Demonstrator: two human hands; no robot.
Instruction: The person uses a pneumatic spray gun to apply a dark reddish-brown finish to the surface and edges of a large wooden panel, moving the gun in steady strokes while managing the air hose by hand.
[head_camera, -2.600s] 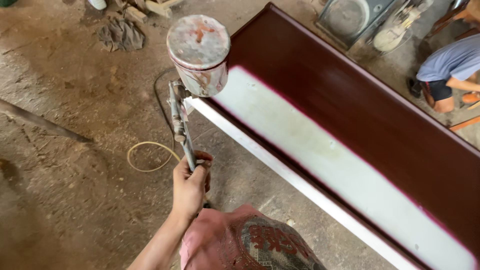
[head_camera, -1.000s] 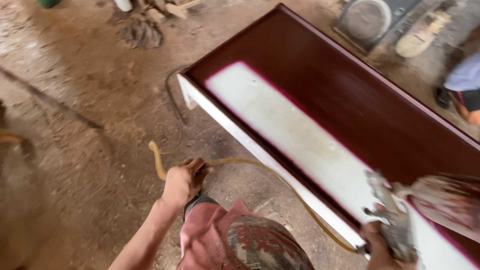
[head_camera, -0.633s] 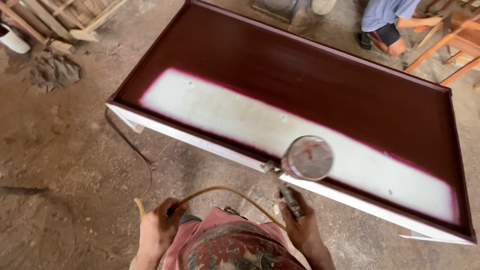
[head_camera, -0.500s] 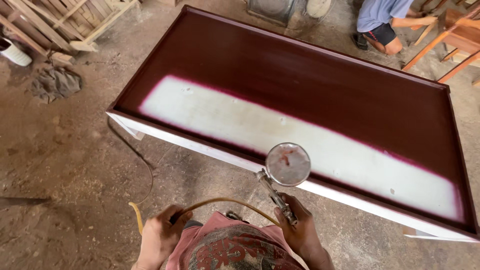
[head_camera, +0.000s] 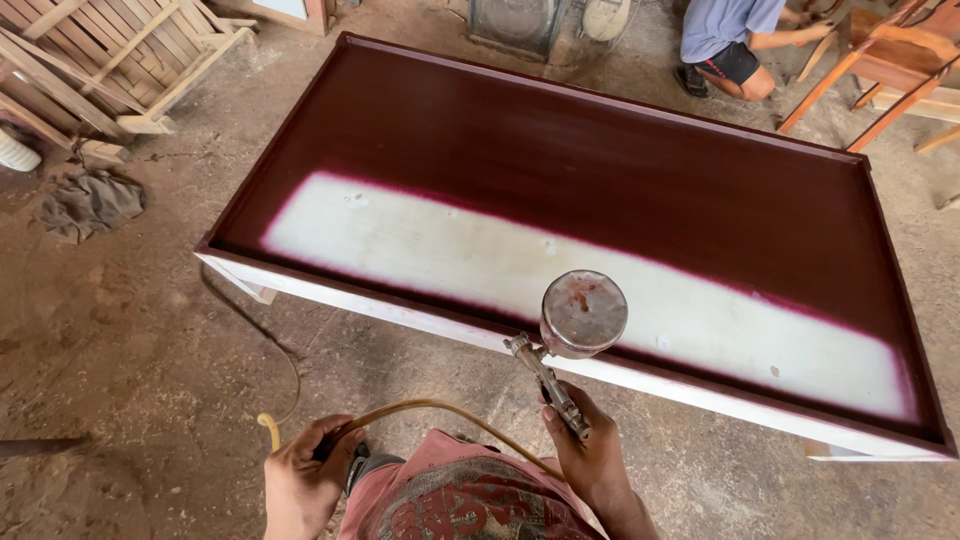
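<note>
A large wooden panel (head_camera: 560, 150) with a raised rim lies flat before me. It is sprayed dark maroon except for a long white unpainted strip (head_camera: 480, 265) along the near side. My right hand (head_camera: 592, 458) grips a metal spray gun (head_camera: 562, 345) whose round cup, stained red, sits over the panel's near edge. My left hand (head_camera: 303, 485) holds a yellowish air hose (head_camera: 420, 408) that curves across to the gun.
A person (head_camera: 740, 40) crouches at the far right beside a wooden chair frame (head_camera: 880, 60). Wooden frames (head_camera: 90, 60) are stacked far left, with a grey rag (head_camera: 88, 205) on the dirt floor. A metal box (head_camera: 515, 22) stands behind the panel.
The view swung from the panel's left end to face its long side. My right hand took over the spray gun, and my left hand now holds the hose. The gun has drifted slightly right.
</note>
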